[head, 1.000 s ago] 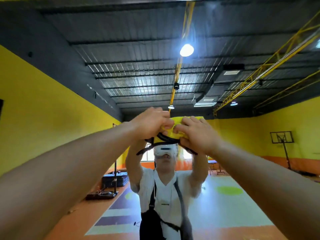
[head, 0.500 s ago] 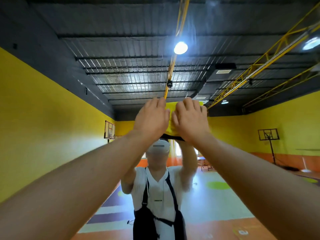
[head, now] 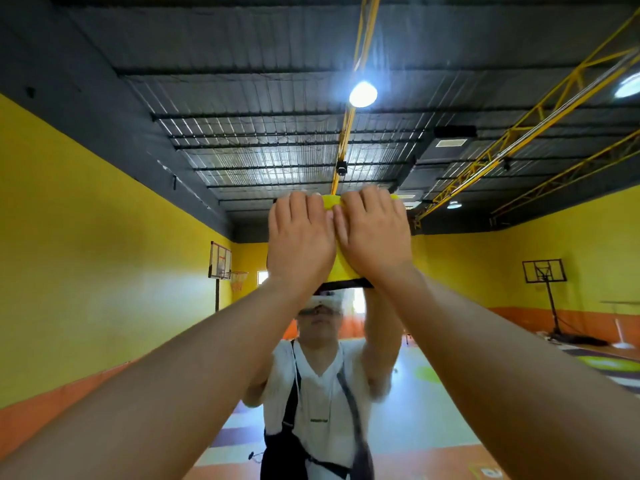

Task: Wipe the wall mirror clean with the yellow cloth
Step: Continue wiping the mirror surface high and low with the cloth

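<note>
Head view, left hand (head: pixel 300 245), right hand (head: pixel 375 237), fingers (head: pixel 298 211) straight, apparently pressing yellow cloth (head: pixel 341 271)

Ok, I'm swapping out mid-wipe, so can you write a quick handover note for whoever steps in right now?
Left hand: fingers straight, pressing flat on the yellow cloth.
Right hand: the same, close beside the left.
Cloth: held against the wall mirror, high up, above the reflected head.
Done: cloth is on the glass; how much is already wiped cannot be told.
Left: probably wipe over the rest of the mirror.
</note>
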A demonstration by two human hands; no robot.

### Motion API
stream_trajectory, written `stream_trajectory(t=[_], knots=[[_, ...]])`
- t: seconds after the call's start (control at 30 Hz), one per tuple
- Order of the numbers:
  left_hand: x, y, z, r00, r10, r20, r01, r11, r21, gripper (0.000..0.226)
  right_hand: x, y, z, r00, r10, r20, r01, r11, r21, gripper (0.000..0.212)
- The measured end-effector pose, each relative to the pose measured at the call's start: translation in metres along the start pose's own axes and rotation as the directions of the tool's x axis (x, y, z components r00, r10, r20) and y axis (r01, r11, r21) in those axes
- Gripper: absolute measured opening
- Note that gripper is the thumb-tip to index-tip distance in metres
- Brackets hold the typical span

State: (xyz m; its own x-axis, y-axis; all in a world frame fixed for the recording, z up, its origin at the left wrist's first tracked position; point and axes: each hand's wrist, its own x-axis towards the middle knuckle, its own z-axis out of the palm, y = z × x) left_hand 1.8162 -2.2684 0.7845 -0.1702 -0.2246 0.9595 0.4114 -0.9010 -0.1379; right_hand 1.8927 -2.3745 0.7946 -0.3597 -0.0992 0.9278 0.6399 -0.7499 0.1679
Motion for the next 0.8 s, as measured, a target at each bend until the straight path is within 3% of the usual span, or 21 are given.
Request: stream_trajectory(t=[0.23,0.47,0.6,0.7,0.8], knots=[[0.005,0.051,0.008,0.999,-0.038,0.038,0.038,0.999,-0.002,0.03,-0.005,0.055,-0.004,0.996,-0.039,-0.081,0.033,0.996,-0.08,0.031],[0.013,0.135,0.028,1.0,-0.003,-0.031,0.005,0.999,0.034,0.03,-0.008,0.143,-0.018,0.993,-0.115,-0.037,0.112,0.991,-0.078,0.035],[0.019,0.146,0.033,0.999,0.04,-0.015,-0.039,0.999,0.034,0.037,-0.003,0.165,-0.022,0.977,-0.212,-0.01,0.211,0.974,-0.082,0.029],[0.02,0.133,0.031,0.991,0.13,-0.013,-0.13,0.991,0.023,0.039,-0.002,0.151,-0.025,0.992,-0.122,0.035,0.124,0.989,-0.085,0.028],[0.02,0.126,0.027,0.993,0.117,0.0,-0.117,0.992,0.048,0.037,-0.014,0.137,-0.032,1.0,0.004,0.016,-0.004,0.999,-0.046,0.028]])
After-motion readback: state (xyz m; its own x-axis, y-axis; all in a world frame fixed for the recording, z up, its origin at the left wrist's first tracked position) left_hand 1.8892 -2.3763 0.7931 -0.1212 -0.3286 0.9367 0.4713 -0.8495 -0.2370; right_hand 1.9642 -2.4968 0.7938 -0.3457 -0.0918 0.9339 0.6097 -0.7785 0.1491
